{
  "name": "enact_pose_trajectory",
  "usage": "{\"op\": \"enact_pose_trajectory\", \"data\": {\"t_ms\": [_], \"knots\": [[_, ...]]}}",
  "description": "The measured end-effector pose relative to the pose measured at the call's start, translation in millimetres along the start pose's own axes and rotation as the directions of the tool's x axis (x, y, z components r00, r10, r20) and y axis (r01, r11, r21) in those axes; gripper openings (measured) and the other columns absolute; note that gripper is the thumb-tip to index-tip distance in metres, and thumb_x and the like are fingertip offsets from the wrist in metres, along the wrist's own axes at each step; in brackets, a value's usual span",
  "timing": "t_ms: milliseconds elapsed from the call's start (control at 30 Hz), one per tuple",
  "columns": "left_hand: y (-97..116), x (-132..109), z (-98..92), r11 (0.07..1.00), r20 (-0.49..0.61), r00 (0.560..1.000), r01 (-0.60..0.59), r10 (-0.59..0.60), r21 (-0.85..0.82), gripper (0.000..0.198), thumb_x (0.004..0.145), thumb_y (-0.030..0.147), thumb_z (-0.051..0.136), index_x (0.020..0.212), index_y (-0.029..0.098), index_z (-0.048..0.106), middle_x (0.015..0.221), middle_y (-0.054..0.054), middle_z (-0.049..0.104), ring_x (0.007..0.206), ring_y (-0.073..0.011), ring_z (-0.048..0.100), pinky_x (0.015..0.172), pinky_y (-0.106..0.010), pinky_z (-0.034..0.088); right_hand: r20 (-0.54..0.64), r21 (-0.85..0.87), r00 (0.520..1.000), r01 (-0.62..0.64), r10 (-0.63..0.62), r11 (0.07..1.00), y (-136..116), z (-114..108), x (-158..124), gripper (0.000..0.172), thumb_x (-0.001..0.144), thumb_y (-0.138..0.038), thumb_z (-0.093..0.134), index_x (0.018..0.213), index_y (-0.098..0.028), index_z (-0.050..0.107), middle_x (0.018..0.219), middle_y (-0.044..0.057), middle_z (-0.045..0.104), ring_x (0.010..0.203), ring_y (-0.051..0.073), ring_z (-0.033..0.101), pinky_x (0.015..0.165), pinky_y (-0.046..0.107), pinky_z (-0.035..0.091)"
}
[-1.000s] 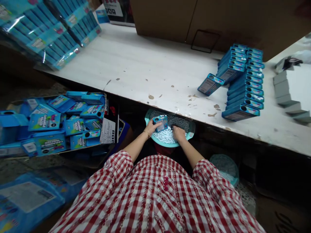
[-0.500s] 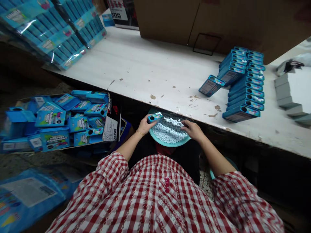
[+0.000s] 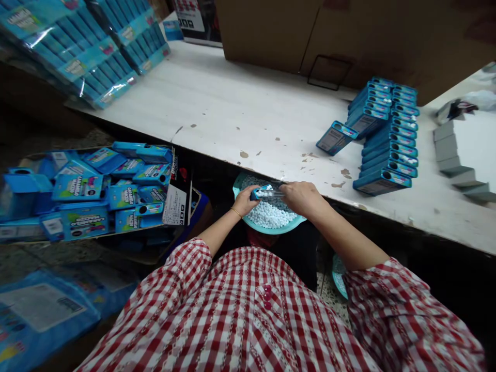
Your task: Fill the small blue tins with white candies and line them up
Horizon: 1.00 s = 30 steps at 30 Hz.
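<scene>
My left hand [image 3: 245,200] is closed around a small blue box [image 3: 254,194], its open end turned toward the right. My right hand [image 3: 301,197] grips a clear scoop [image 3: 272,194], blurred in part, whose front end meets the box opening. White pellets show at that opening. Below both hands is a turquoise basin [image 3: 271,230] holding a heap of small white pellets [image 3: 273,214]. The hands hide part of the basin's far side.
Blue boxes [image 3: 387,155] stand in rows on the white table [image 3: 232,113], with a single box [image 3: 336,138] beside them. A carton of blue boxes [image 3: 83,188] is at left. Wrapped packs [image 3: 77,51] and a large brown carton [image 3: 267,36] are at the back.
My right hand has risen from the basin and moved left, bringing the scoop to the box. My left hand has shifted right and slightly down with the box.
</scene>
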<state>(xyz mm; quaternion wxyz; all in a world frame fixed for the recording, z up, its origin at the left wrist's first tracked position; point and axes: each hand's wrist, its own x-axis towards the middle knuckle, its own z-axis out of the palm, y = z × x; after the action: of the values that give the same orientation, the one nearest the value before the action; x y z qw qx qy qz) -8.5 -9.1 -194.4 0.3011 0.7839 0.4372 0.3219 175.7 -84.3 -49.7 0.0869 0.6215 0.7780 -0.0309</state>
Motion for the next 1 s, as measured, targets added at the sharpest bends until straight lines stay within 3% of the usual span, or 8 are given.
{"op": "enact_pose_trajectory", "data": {"t_ms": [233,400,533,733,933,1000], "knots": [[-16,-13,-9.6,0.957,-0.058,0.989,0.115,-0.136,-0.267,0.047,0.062,0.029,0.072,0.104,0.015,0.059,0.098,-0.006,0.065,0.091,-0.0186,0.06,0.087,-0.033,0.045,-0.096,0.141,0.992,-0.067,0.081,0.988,31,6,-19,0.03,0.086,-0.033,0.044,0.111,-0.024,0.059,0.104,0.006,0.065,0.091,0.022,0.06,0.069,0.029,0.042],[-17,-12,7.4,0.897,-0.029,0.982,0.161,-0.189,-0.411,0.051,0.055,0.028,0.075,0.102,0.015,0.06,0.093,-0.004,0.065,0.085,-0.017,0.06,0.082,-0.03,0.046,-0.122,0.2,0.982,-0.12,0.147,0.972,40,25,-22,0.033,0.087,-0.035,0.044,0.116,-0.025,0.057,0.107,0.005,0.064,0.093,0.02,0.059,0.071,0.028,0.041],[-9,-3,19.7,0.894,-0.048,0.976,0.173,-0.211,-0.414,0.048,0.055,0.021,0.073,0.101,0.015,0.06,0.092,-0.003,0.065,0.084,-0.0161,0.06,0.081,-0.029,0.046,-0.123,0.129,0.986,-0.095,0.111,0.987,26,28,-24,0.033,0.088,-0.033,0.043,0.117,-0.026,0.056,0.104,0.006,0.063,0.088,0.018,0.059,0.065,0.025,0.039],[-7,-1,16.5,0.889,-0.052,0.963,0.223,-0.265,-0.401,0.049,0.056,0.016,0.071,0.104,0.013,0.059,0.088,-0.003,0.065,0.08,-0.0153,0.06,0.078,-0.028,0.047,-0.17,0.078,0.981,-0.082,0.094,0.994,20,29,-26,0.031,0.089,-0.032,0.042,0.115,-0.025,0.055,0.1,0.006,0.063,0.088,0.019,0.06,0.06,0.025,0.037],[-3,0,14.9,0.954,-0.012,0.991,0.127,-0.136,-0.27,0.044,0.057,0.013,0.069,0.1,0.015,0.061,0.097,-0.004,0.065,0.089,-0.0176,0.06,0.084,-0.03,0.046,-0.138,0.099,0.989,-0.036,0.049,0.994,15,28,-20,0.03,0.089,-0.032,0.04,0.114,-0.027,0.057,0.097,0.005,0.063,0.086,0.018,0.06,0.062,0.026,0.038],[-1,0,12.2,0.967,-0.03,0.993,0.107,-0.117,-0.233,0.042,0.058,0.011,0.067,0.1,0.016,0.06,0.098,-0.005,0.065,0.091,-0.018,0.06,0.085,-0.031,0.046,-0.157,0.113,0.982,-0.085,0.102,0.99,21,28,-21,0.031,0.089,-0.033,0.04,0.114,-0.026,0.056,0.1,0.005,0.063,0.087,0.019,0.06,0.063,0.026,0.039]]}}
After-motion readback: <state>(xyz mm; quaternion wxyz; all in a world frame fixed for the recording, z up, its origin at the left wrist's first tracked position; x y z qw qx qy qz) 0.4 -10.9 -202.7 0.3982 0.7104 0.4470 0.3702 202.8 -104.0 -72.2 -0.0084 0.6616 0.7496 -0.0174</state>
